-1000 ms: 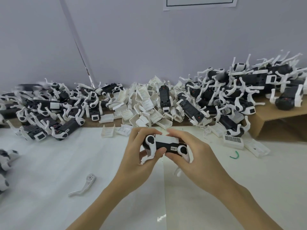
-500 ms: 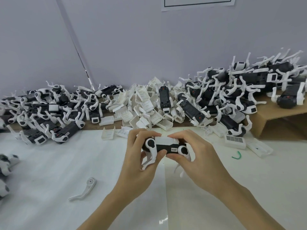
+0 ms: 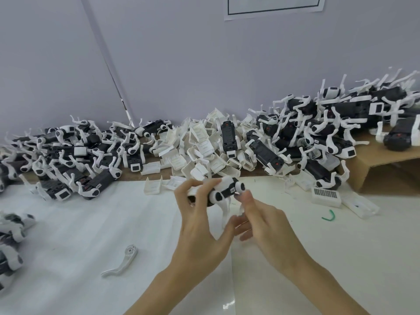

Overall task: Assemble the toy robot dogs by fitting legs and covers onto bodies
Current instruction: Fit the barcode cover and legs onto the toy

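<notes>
A loose white leg [image 3: 121, 261] lies on the white table [image 3: 68, 223], nearer than the hands and to their left. Above the table, the left hand [image 3: 200, 226] curls its fingers around one end of a toy dog [image 3: 223, 193]. The right hand [image 3: 261, 220] is just beside the dog's legs, fingers loose; I cannot tell if it pinches one. I think the legs are being pushed on. Next the dog likely needs a cover pressed on top. Behind the dog is a pile of white covers [image 3: 200, 151]. Right of that pile, a cardboard box [image 3: 384, 164] holds up more dogs [image 3: 354, 114].
</notes>
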Action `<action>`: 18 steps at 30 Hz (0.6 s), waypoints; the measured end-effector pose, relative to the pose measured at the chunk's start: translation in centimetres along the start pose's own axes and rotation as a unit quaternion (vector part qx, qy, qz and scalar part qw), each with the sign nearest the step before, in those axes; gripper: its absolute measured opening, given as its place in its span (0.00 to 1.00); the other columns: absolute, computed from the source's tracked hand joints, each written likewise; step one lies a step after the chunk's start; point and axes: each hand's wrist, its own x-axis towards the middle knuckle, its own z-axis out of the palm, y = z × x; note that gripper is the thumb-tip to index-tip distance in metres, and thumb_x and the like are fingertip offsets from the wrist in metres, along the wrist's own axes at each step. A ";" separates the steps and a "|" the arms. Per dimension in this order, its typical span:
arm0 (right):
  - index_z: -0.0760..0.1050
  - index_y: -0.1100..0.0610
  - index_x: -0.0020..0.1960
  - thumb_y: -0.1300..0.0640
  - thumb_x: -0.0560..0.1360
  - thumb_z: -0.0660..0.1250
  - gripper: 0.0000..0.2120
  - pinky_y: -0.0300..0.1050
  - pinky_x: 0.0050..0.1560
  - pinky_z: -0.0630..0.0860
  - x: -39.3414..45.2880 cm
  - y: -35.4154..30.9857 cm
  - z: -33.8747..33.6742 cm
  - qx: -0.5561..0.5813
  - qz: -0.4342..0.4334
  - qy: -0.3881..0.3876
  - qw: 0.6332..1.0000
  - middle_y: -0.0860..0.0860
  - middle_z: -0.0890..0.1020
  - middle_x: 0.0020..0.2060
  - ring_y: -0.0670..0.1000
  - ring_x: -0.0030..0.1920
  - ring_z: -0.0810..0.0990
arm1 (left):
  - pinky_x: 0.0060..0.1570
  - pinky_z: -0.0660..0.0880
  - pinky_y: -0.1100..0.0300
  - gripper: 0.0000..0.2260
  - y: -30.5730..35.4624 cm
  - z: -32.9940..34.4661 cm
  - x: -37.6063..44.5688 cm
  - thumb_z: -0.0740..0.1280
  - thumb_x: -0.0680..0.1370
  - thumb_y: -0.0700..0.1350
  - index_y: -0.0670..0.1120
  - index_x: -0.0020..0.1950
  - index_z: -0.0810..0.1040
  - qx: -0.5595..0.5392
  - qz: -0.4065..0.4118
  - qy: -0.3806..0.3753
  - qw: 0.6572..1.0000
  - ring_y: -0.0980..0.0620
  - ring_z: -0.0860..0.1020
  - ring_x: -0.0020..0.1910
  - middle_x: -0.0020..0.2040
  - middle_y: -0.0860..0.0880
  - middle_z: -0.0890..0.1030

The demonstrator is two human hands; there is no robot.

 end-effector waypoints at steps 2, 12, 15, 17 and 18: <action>0.84 0.52 0.58 0.28 0.79 0.58 0.31 0.52 0.54 0.85 0.6 -0.3 -0.6 0.141 0.073 -0.038 0.987 0.53 0.88 0.48 0.53 0.49 0.88 | 0.66 0.73 0.63 0.34 0.0 0.0 -0.2 0.77 0.74 0.39 0.50 0.78 0.69 0.017 0.066 -0.062 0.996 0.56 0.65 0.75 0.71 0.50 0.60; 0.84 0.55 0.52 0.58 0.80 0.68 0.05 0.46 0.55 0.82 1.7 0.3 -2.5 0.108 0.044 0.051 0.992 0.50 0.87 0.45 0.49 0.49 0.86 | 0.57 0.78 0.62 0.09 0.1 -1.0 0.6 0.66 0.86 0.43 0.54 0.65 0.77 -0.199 -0.050 -0.072 0.976 0.48 0.86 0.58 0.62 0.52 0.83; 0.84 0.52 0.50 0.64 0.80 0.66 0.11 0.44 0.51 0.78 1.4 0.3 -3.1 0.024 0.004 -0.015 1.000 0.51 0.87 0.44 0.51 0.46 0.84 | 0.45 0.85 0.53 0.22 -0.3 -1.1 1.3 0.78 0.75 0.48 0.61 0.64 0.73 -0.245 -0.167 -0.037 0.954 0.44 0.88 0.42 0.54 0.57 0.80; 0.84 0.50 0.48 0.66 0.80 0.64 0.15 0.44 0.48 0.77 1.1 0.2 -3.2 -0.031 -0.026 -0.050 0.998 0.48 0.86 0.42 0.50 0.44 0.83 | 0.36 0.84 0.53 0.30 -0.7 -1.6 1.9 0.81 0.69 0.54 0.66 0.67 0.73 -0.221 -0.196 -0.059 0.953 0.47 0.85 0.37 0.52 0.58 0.75; 0.84 0.49 0.47 0.65 0.80 0.63 0.14 0.46 0.47 0.77 1.0 0.1 -3.1 -0.041 -0.034 -0.053 0.997 0.48 0.86 0.41 0.50 0.43 0.83 | 0.36 0.84 0.55 0.32 -1.2 -2.2 2.2 0.81 0.68 0.59 0.69 0.69 0.73 -0.173 -0.179 -0.079 0.965 0.50 0.84 0.41 0.55 0.59 0.72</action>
